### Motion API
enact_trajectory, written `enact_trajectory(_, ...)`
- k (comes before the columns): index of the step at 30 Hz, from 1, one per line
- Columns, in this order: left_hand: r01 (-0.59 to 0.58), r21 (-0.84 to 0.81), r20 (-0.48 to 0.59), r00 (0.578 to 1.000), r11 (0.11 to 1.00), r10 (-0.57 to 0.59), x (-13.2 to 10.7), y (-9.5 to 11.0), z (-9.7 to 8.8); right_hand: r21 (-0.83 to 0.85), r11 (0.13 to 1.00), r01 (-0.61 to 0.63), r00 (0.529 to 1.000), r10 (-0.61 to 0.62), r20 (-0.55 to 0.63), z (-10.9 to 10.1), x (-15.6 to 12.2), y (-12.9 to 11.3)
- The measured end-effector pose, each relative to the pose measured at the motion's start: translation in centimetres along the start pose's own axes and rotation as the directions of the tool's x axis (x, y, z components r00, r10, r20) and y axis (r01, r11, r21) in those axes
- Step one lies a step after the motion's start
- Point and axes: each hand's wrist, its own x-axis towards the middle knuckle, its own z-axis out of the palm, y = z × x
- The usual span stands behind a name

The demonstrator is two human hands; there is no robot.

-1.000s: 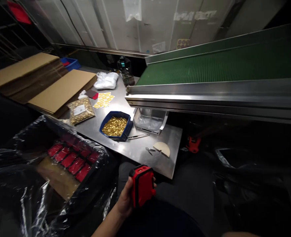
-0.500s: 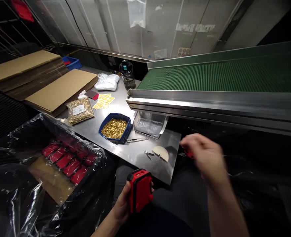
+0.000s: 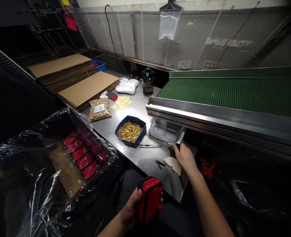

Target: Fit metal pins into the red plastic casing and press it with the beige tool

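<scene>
My left hand grips a boxy red and black device, held upright, with small openings in its top face. Over the table's right side, my right hand reaches to the front edge of a tray with clear plastic bags inside. Its fingers are drawn together around a small dark thing at the tray's corner, too hidden to name. Just below that hand lie a pale half-round piece and a nail clipper. Tweezers rest in front of a blue bin of small gold-coloured pieces.
A green conveyor overhangs the table on the right. Left stands a plastic-lined box with several red packed items. Behind are cardboard stacks, a bag of gold pieces, yellow stickers and a bottle. Another red object lies low right.
My right hand has moved left and forward, from beside the table to the tray. The left hand still holds the red and black device. The whole view has shifted.
</scene>
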Motion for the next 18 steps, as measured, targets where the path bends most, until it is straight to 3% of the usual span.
enact_trajectory(3,-0.061,0.100,0.015,0.998,0.993,0.060,0.1,0.7,0.2,-0.011,0.999,-0.040,0.999,0.040,0.033,-0.8,-1.8,1.7)
enact_trajectory(6,-0.105,0.206,0.047,0.994,0.973,0.097,0.1,1.2,-0.3,0.000,0.999,-0.051,0.996,0.051,0.069,-1.1,-4.7,1.8)
enact_trajectory(12,-0.102,0.341,0.080,0.994,0.934,0.080,-0.1,1.3,-1.3,0.064,0.992,0.111,0.980,-0.120,0.157,2.4,-7.8,-3.2)
enact_trajectory(15,-0.106,0.413,0.090,0.993,0.905,0.075,-0.5,1.9,-0.5,0.108,0.991,0.075,0.982,-0.092,0.165,4.0,-7.5,-5.2)
enact_trajectory(18,-0.103,0.462,0.067,0.994,0.881,0.080,-1.0,2.3,0.4,0.222,0.975,0.002,0.983,-0.044,0.180,4.1,-7.6,-5.5)
